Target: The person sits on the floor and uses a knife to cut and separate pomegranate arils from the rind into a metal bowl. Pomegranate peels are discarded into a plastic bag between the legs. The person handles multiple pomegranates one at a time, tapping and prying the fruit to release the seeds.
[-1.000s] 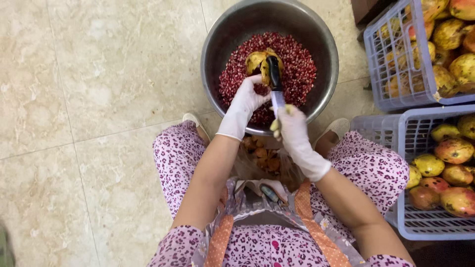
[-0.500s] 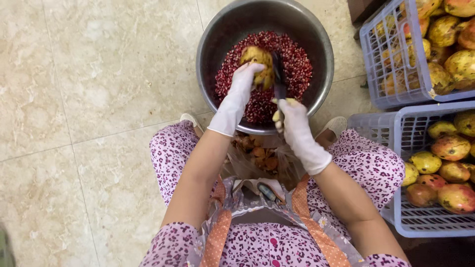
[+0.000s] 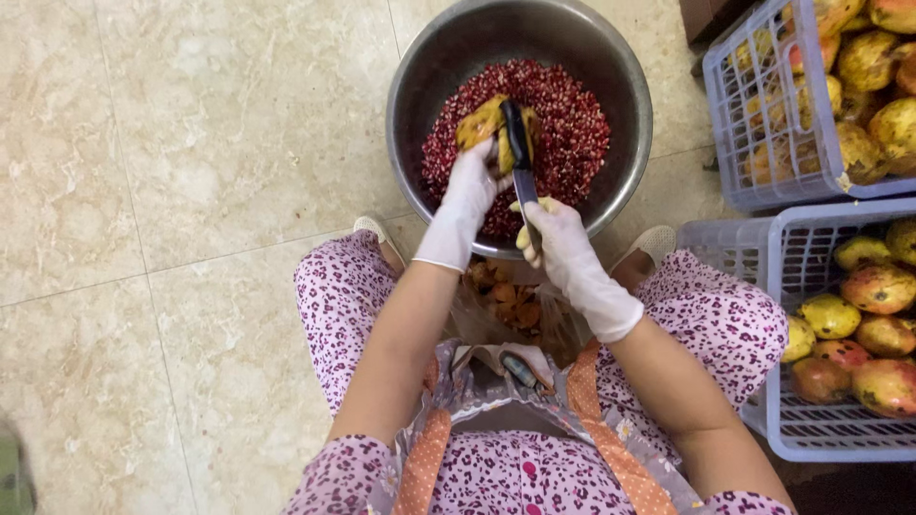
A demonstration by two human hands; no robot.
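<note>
Marble-look floor tiles [image 3: 172, 191] carry everything here: a steel bowl [image 3: 420, 76] stands between the seated person's knees, heaped with red seeds [image 3: 572, 124], and two pale plastic crates [image 3: 754, 124] of whole yellow-red fruit [image 3: 878, 286] stand along the floor's right edge. Over the bowl's middle, the left hand [image 3: 468, 195] in a white glove has its fingers [image 3: 482, 157] clamped on a pomegranate half [image 3: 477, 122], rind up. The right hand [image 3: 563, 243], also gloved, has its fingers closed around the handle of a knife [image 3: 520, 153] whose dark end lies across the rind. The half looks light, leathery outside, wet and probably slippery within; gripping the rind at the rim seems safest, since the seeds likely crush easily.
</note>
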